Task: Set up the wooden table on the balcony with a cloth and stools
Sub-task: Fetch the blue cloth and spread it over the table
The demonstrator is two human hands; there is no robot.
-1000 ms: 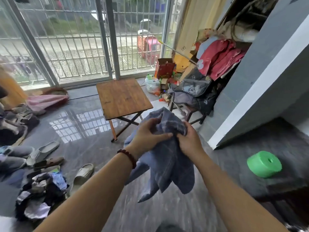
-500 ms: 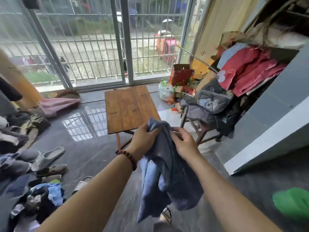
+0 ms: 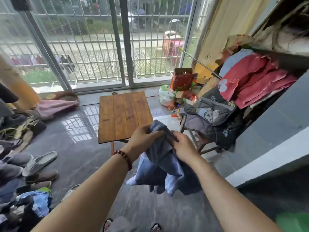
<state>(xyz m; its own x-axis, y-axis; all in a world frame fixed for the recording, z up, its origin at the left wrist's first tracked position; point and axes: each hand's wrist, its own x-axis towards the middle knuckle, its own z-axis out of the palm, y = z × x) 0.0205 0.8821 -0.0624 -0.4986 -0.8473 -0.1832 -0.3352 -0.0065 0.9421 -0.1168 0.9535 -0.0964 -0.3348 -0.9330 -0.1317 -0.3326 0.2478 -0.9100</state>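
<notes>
Both hands, left [image 3: 145, 137] and right [image 3: 183, 147], grip a bunched blue cloth [image 3: 164, 166] that hides the wooden table's [image 3: 123, 114] near right corner; the table's planks run toward the window grille [image 3: 93, 39].

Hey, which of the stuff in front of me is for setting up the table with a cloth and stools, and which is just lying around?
For the job:
- wooden table
- blue cloth, gripped by left hand and right hand
- wooden stool, buried under bags

Just lying about:
- slippers
- pink cloth
- red box
- plastic bag
- red clothes
</notes>
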